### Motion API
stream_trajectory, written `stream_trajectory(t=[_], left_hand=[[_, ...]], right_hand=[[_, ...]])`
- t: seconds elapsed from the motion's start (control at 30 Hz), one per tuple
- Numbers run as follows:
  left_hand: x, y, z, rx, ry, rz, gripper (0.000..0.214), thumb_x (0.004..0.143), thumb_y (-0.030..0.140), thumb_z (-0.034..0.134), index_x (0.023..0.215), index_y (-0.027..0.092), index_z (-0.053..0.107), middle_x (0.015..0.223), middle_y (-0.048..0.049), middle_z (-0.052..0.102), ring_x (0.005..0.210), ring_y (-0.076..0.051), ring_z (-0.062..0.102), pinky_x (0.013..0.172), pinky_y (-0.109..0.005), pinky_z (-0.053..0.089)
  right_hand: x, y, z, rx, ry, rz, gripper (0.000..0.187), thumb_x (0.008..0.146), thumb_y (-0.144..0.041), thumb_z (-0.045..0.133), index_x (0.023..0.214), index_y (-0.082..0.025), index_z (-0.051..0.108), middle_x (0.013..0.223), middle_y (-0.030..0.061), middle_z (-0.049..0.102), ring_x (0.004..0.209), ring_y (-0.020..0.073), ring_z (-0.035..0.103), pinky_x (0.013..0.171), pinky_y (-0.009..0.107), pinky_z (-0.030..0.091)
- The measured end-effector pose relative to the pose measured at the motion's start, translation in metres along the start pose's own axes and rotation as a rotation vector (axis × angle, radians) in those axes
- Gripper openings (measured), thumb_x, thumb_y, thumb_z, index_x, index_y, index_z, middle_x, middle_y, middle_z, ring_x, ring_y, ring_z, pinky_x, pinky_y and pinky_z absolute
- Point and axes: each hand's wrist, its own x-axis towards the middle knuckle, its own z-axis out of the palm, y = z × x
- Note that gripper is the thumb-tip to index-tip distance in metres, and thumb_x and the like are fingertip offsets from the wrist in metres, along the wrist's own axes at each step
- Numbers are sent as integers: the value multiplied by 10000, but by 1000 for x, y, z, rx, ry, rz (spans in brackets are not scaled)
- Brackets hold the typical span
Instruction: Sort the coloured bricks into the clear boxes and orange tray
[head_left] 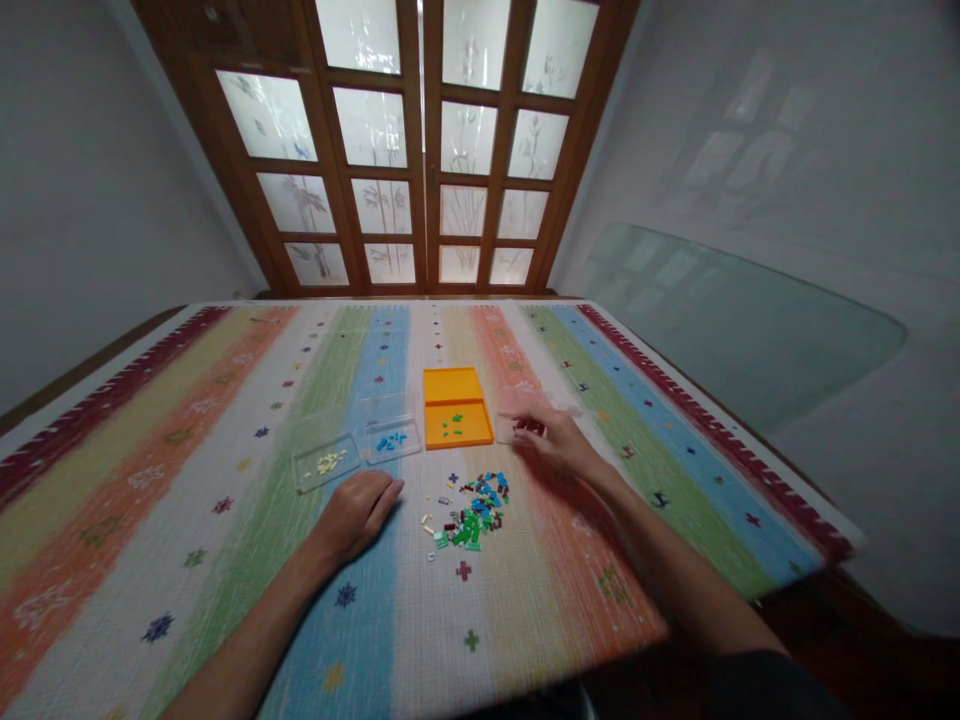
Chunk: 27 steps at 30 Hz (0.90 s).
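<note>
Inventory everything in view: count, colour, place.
loose bricks: many, mixed colours, on tablecloth
orange box: one, orange, beyond loose bricks
green bricks: several, green, in orange box
clear boxes: three, transparent, flanking orange box
yellow bricks: several, pale, leftmost clear box
blue bricks: several, blue, middle clear box
tablecloth: one, multicoloured stripes, foreground
doors: two, brown, beyond tablecloth
walls: two, grey, either side
wall panel: one, pale green, right
sleeve: one, dark, lower right
left hand: one, on tablecloth
right hand: one, at rightmost box

Right hand (pixel 553 440) at a clear tray (pixel 504 430), left hand (pixel 364 510) resting on the cloth-covered desk (pixel 420 640)
Loose mixed bricks (pixel 476 515) lie near the left hand; the orange case (pixel 452 384) beyond holds green pieces (pixel 457 419).
</note>
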Motion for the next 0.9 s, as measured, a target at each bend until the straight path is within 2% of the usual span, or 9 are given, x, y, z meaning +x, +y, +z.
stream_trajectory(t=[0.13,0.27,0.37,0.47,0.6,0.73,0.9], left_hand=[[0,1,-2,-7,73,6,381,1056,292,355,725,195,519,660,-9,561,592,-149,530,612,-272,439],[0,2,-4,-23,100,2,353,1052,262,359,765,188,551,696,-19,581,632,-155,557,647,-274,470],[1,2,-4,-42,114,9,332,1050,252,364,809,180,581,736,-32,606,689,-166,588,697,-283,496],[1,2,-5,-56,124,16,314,1045,242,374,831,177,594,763,-38,621,720,-171,605,720,-288,511],[1,2,-5,-77,123,22,254,1029,214,408,874,173,605,796,-41,643,739,-168,628,736,-285,530],[0,1,-2,-63,181,52,118,978,172,494,986,170,612,879,-55,672,818,-175,665,786,-289,556],[-2,-3,4,-50,202,89,189,941,97,494,1053,179,623,968,-69,681,898,-176,678,830,-290,574]], right_hand=[[4,4,0,177,32,135,179,778,-326,712,874,-177,734,795,58,730,705,187,661,679,321,538],[1,5,5,495,21,280,300,709,-436,768,865,-189,706,832,71,732,721,201,683,656,336,572],[-1,7,6,558,49,334,323,673,-450,795,837,-195,685,842,73,736,737,209,693,674,352,588],[-1,10,4,461,90,313,265,706,-423,748,811,-193,666,826,75,742,746,220,704,697,363,582],[-1,15,-1,139,128,226,141,773,-311,645,818,-185,688,802,62,757,718,203,695,691,321,529],[-3,20,-4,-122,92,172,127,792,-209,607,824,-185,727,772,41,761,693,183,672,670,281,461],[-5,24,-3,-326,30,125,157,834,-189,599,853,-190,754,792,49,767,668,170,651,649,265,408]])
